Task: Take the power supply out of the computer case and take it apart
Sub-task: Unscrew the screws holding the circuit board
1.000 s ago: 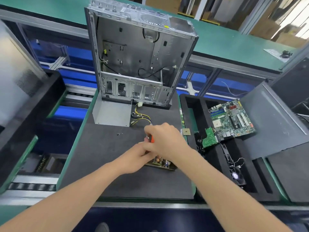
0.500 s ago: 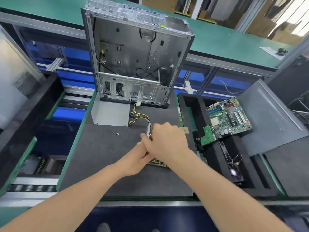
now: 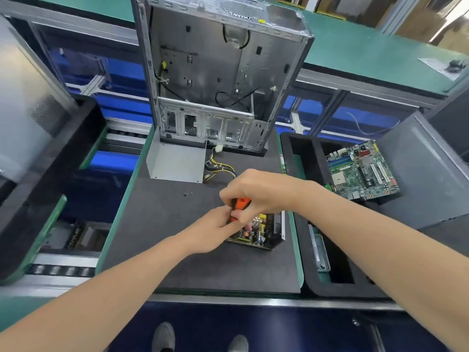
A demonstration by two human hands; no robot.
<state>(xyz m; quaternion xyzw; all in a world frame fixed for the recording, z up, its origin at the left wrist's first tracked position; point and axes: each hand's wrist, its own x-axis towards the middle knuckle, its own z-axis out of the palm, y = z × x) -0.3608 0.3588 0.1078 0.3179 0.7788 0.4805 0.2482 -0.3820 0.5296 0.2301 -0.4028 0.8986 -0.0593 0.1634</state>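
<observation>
The power supply (image 3: pixel 258 233) lies flat on the mat (image 3: pixel 203 265), well in front of the case (image 3: pixel 215 72) and a little to its right. It is open, with the circuit board facing up. Its near edge runs roughly side to side, skewed slightly, and a metal side wall stands along its right end. The hands hide much of it, so its long axis cannot be told for sure. A bundle of yellow and black wires (image 3: pixel 220 168) runs from under the right hand back toward the front of the case.

The right hand (image 3: pixel 256 191) hovers over the power supply, fingers curled tight round the orange handle of a screwdriver (image 3: pixel 239 205), which points down at the board. The left hand (image 3: pixel 210 229) comes in from the case's left side. Its fingertips are closed in a narrow pinch at the lower end of the handle, just under the right hand, and the two hands touch.

A grey metal cover (image 3: pixel 177 161) sits against the front of the case at its left. Two small screws (image 3: pixel 187 193) lie on the mat in front of the cover. To the right of the case, a motherboard (image 3: pixel 363 171) rests tilted on a black foam tray (image 3: pixel 297 153).
</observation>
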